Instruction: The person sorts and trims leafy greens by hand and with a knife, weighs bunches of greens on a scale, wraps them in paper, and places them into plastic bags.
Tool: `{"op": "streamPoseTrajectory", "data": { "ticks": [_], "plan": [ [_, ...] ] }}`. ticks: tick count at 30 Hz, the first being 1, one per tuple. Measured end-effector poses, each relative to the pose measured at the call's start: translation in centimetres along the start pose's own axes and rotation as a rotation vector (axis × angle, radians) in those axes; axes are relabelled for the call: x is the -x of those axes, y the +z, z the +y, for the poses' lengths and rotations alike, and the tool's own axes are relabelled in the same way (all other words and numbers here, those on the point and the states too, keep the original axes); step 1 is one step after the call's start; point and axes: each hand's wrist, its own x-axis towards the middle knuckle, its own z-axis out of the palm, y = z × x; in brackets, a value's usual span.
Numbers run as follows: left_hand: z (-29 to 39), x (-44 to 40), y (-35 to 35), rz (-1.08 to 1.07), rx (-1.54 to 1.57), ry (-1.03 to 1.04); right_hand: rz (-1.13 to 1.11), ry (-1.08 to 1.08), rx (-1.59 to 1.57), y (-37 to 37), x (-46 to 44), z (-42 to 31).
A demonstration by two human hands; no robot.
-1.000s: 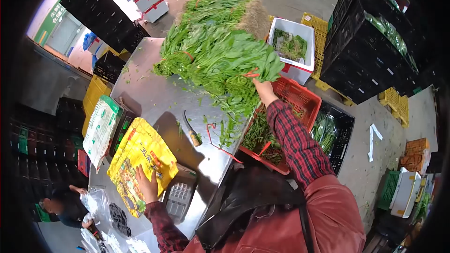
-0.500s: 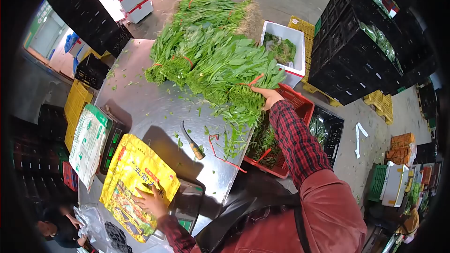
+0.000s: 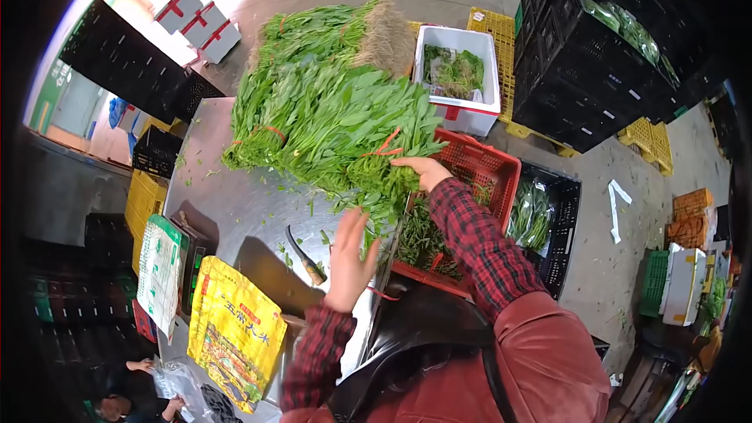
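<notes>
Several bundles of long leafy greens are piled on the metal table, bound with orange-red ties. My right hand is closed on the stem end of the nearest bunch of leafy greens, beside its tie; part of the grip is hidden. In front of that bunch, my left hand is raised over the table, fingers apart and holding nothing. Just left of it lies a curved knife with a wooden handle. A yellow printed bag rests at the table's near left.
Right of the table stand a red crate with greens, a black crate and a white foam box. A scale and a white-green pad are at left. Another person handles clear plastic at lower left.
My left hand has left the yellow bag and moved right and up toward the greens. My right hand stays at the same bunch. The view has shifted a little.
</notes>
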Motion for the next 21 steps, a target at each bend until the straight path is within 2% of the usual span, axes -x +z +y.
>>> {"op": "streamPoseTrajectory", "data": {
  "ticks": [2,4,5,7,8,11,12,15,16,19,20,21],
  "plan": [
    [-0.5,-3.9,4.0,-0.153,0.029,0.047,-0.128,0.122,-0.178,-2.9,2.5,-1.6],
    [-1.9,-7.0,8.2,-0.227,-0.290,0.189,-0.189,0.184,-0.271,-5.3,3.5,-1.6],
    [-3.0,-8.2,10.2,-0.234,-0.289,0.193,-0.188,0.174,-0.288,-6.3,3.8,-1.3],
    [-5.1,-9.9,13.7,-0.241,-0.673,0.391,-0.189,0.148,-0.317,-7.7,4.2,-1.0],
    [-5.4,-10.2,14.3,-0.241,-0.671,0.396,-0.185,0.145,-0.320,-8.2,4.4,-0.9],
    [-5.9,-11.1,15.1,-0.431,-0.896,0.151,-0.324,0.133,-0.386,-9.8,5.5,-0.6],
    [-5.6,-11.1,15.3,-0.430,-0.896,0.157,-0.321,0.129,-0.389,-10.1,5.9,-0.3],
    [-4.3,-11.1,14.5,-0.283,-0.631,0.300,-0.375,0.010,-0.400,-10.1,6.8,-0.6],
    [-3.6,-11.0,14.3,-0.273,-0.637,0.305,-0.380,0.000,-0.397,-10.2,7.1,-1.0],
    [0.0,-9.7,13.6,-0.210,-0.090,0.111,-0.396,-0.093,-0.412,-9.8,11.7,-3.3],
    [-0.4,-9.5,13.8,-0.213,-0.086,0.114,-0.391,-0.094,-0.413,-9.9,12.5,-3.7],
    [-1.4,-9.4,14.0,-0.164,0.201,-0.056,-0.476,-0.105,-0.426,-10.0,13.2,-4.0]
  ]
}}
